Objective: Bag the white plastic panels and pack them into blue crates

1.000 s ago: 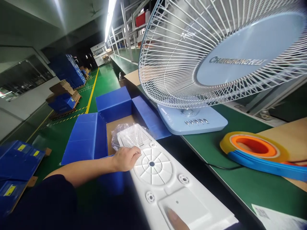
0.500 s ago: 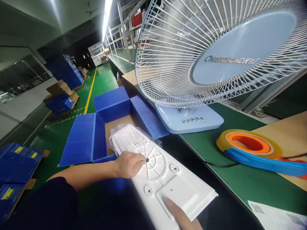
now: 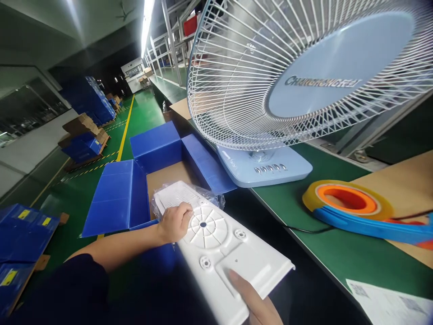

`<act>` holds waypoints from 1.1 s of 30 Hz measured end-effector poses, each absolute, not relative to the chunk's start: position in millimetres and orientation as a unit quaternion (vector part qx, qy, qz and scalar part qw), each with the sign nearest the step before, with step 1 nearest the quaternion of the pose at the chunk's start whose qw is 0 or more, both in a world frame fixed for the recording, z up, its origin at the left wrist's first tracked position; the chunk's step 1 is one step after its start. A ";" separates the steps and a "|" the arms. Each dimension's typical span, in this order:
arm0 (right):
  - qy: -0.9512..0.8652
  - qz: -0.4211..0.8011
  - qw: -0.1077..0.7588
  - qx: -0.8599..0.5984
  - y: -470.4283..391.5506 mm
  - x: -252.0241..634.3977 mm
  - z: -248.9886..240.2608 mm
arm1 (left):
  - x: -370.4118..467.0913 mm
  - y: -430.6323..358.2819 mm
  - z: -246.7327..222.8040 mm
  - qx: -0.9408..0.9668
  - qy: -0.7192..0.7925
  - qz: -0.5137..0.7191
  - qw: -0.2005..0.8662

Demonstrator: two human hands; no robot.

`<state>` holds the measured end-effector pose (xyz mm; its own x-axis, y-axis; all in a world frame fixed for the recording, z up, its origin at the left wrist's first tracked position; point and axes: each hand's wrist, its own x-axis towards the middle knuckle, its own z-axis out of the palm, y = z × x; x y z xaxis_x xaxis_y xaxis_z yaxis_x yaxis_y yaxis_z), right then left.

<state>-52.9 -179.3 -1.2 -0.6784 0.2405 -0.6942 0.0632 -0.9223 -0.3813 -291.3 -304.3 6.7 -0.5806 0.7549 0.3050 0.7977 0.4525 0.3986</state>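
Between my hands is a white plastic base plate [image 3: 250,253] with a ribbed round recess, a centre hole and rubber-like feet. It lies tilted, its far end over an open blue box [image 3: 117,194]. My left hand [image 3: 176,223] is closed round the plate's left edge, beside the recess. At the near end my right hand [image 3: 253,298] grips the plate, the thumb on top; its other fingers are mostly hidden underneath. Crumpled clear plastic film [image 3: 216,198] shows around the plate's far end.
A light-blue desk fan [image 3: 264,167] stands on the green bench [image 3: 324,257] to the right. Near it lie a tape roll in a blue dispenser [image 3: 355,216], a black cord and a printed sheet [image 3: 389,300]. Blue cartons [image 3: 25,239] are stacked at left.
The plate has shifted slightly left and its far end has dipped. My left hand has slid back along the edge, uncovering more of the ribbed recess. My right hand keeps its grip.
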 end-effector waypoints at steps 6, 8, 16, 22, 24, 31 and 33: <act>-0.184 0.903 0.096 -0.376 -182.3 -65.3 15.2 | -270.3 -323.1 9.0 -0.521 -0.823 -0.220 0.044; -0.188 0.901 0.099 -0.378 -182.2 -69.1 22.0 | -262.5 -323.9 12.2 -0.541 -0.809 -0.225 0.052; -0.215 0.913 0.122 -0.326 -187.0 -86.9 28.7 | -229.5 -301.1 41.4 -0.584 -0.743 -0.322 0.045; -0.230 0.919 0.111 -0.301 -187.2 -94.0 8.8 | -194.4 -301.6 36.6 -0.636 -0.695 -0.334 0.028; -0.239 0.914 0.123 -0.304 -186.8 -95.0 3.8 | -185.3 -307.0 28.3 -0.651 -0.694 -0.308 -0.007; -0.261 0.894 0.120 -0.344 -180.8 -97.1 4.3 | -177.4 -316.3 8.9 -0.777 -0.569 -0.163 -0.213; -0.269 0.889 0.129 -0.346 -178.9 -97.5 5.7 | -180.9 -316.3 6.4 -0.801 -0.529 -0.136 -0.245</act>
<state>-97.5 -178.9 5.7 -0.7270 0.4165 -0.5459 -0.0440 -0.8216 -0.5683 -180.9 -316.3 6.4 0.4026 0.9145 -0.0404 0.7810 -0.3202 0.5363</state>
